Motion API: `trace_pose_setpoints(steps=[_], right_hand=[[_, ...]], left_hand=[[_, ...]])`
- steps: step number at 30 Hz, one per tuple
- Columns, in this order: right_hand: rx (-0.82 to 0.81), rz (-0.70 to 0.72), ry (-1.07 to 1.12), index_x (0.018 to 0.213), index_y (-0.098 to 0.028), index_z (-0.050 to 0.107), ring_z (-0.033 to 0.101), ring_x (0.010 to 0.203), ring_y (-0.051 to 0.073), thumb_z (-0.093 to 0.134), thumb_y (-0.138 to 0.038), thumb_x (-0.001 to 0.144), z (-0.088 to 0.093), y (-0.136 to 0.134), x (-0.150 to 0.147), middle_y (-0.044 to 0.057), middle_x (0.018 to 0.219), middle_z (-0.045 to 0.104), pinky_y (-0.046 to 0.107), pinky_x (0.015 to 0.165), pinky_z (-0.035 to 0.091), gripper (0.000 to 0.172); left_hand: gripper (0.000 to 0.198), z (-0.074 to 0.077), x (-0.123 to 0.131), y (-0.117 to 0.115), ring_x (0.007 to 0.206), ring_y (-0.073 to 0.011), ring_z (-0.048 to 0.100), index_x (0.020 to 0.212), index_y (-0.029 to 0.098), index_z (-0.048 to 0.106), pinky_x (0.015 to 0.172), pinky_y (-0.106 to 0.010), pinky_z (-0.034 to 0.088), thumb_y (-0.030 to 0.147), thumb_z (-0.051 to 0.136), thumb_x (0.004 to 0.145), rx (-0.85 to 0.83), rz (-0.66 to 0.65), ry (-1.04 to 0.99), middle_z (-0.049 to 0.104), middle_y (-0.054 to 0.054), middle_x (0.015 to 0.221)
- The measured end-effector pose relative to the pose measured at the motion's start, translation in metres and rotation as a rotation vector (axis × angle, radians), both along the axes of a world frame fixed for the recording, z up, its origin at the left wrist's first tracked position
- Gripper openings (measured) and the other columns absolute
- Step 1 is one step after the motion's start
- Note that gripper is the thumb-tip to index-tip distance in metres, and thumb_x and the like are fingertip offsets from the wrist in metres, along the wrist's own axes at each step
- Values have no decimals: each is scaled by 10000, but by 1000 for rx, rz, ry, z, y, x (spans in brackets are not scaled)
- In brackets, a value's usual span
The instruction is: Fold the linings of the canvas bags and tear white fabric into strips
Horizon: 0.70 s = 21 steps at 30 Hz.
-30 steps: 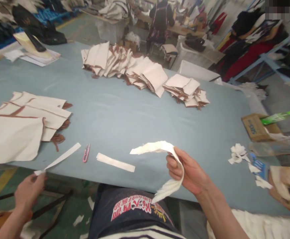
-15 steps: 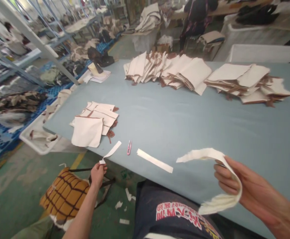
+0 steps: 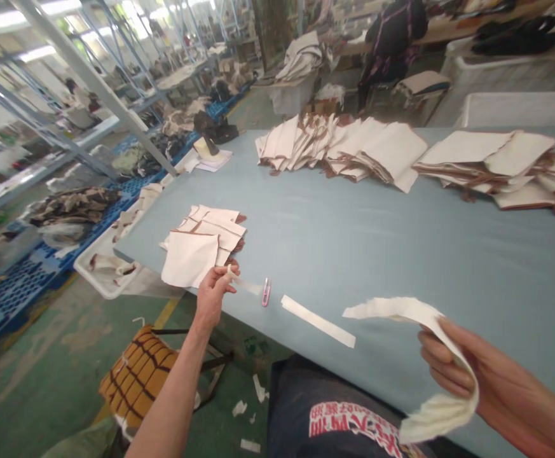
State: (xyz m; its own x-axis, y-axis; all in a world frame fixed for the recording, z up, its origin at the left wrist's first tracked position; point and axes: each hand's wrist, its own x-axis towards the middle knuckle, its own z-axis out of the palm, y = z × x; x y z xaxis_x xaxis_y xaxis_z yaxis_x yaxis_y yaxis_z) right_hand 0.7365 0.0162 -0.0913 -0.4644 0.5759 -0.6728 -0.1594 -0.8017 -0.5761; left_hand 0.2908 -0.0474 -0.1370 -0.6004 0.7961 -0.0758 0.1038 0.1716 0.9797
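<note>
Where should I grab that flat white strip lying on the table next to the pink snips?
Pinch the white strip at its right-hand end, coming from the near edge of the table. It lies flat and thin, so its sides give nothing to squeeze. That end sits closest to the edge and clear of the pink snips, so it can probably be peeled up there.

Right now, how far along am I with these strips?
The small stack by your left hand looks done. In hand: it pinches a short strip, right hand grips a curled strip. Left, seemingly: one flat strip and the big piles at the far edge.
</note>
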Motion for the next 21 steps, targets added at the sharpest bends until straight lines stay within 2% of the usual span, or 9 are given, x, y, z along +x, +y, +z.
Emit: trace_pose_setpoints(steps=[2,5,9,12,15,18,21], right_hand=[[-3,-27,7,729,-175,645,314,493,66,807,-555,810,0,-2,-3,-37,655,439,205,436,433,421],[-25,-80,30,715,-175,634,310,487,60,822,-535,801,2,-6,-9,-41,660,434,198,429,435,415],[-45,-139,62,709,-179,613,292,482,57,837,-504,797,0,-11,-12,-45,670,430,194,417,436,404],[-45,-171,85,703,-179,598,273,480,58,830,-501,805,-4,-15,-11,-50,655,408,195,414,440,410],[-49,-198,103,691,-180,579,251,477,59,828,-494,810,-8,-18,-12,-57,638,383,195,409,439,418],[-57,-232,102,676,-178,567,221,473,56,847,-484,788,-7,-19,-17,-66,616,357,183,393,417,429],[-46,-288,81,672,-177,563,178,465,48,861,-476,768,-4,-19,-23,-75,598,334,160,365,357,433]], left_hand=[[307,8,7,12,1045,-270,717,950,196,546,525,-199,503,407,696,784,33,-23,-82,738,-101,1112],[347,13,15,28,968,-262,748,938,226,445,479,-180,482,378,701,759,55,-51,-167,746,-67,993],[356,11,17,43,834,-205,756,970,223,445,564,-214,556,336,702,751,48,-75,-183,709,-3,843],[430,8,15,48,705,-149,725,1129,193,480,691,-284,603,339,682,780,17,-107,-135,698,12,806],[708,3,11,50,640,-132,687,1429,156,365,725,-321,607,330,668,814,-45,-186,-38,720,-4,816],[840,-4,-3,57,753,-174,718,1566,162,242,712,-324,610,304,649,845,-131,-291,91,756,-87,994],[774,-15,-28,73,987,-257,718,1551,192,342,704,-352,625,288,667,855,-208,-366,259,653,-186,1336]])
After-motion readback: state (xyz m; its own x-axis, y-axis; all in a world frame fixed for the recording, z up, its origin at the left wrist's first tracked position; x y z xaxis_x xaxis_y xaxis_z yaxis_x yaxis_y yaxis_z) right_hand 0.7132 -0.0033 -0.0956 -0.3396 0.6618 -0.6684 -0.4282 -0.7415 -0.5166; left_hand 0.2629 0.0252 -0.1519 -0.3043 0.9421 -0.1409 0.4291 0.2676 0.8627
